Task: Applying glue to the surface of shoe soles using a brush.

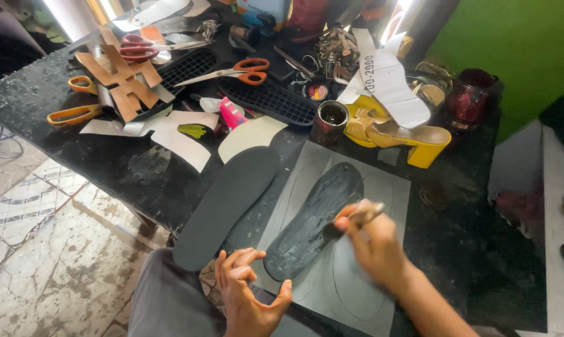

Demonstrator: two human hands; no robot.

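Head view: right hand (372, 240) gripping brush (364, 215) on sole (313, 221); left hand (247, 293) half-curled, empty, at heel. Risk: sole skids, glue smears sheet (382, 187), fingertips.

The sole (313, 221) under my fingers (347, 218) is dark grey with a wet shine, lying on a pale grey sheet (382, 187) marked with curved outlines. Beside it is a matte charcoal insole (226, 203). The worktop (107, 159) is speckled black. Scissors (238, 70) have orange handles, the heeled sandal (400, 134) is yellow and tan, the wall (519, 37) bright green.
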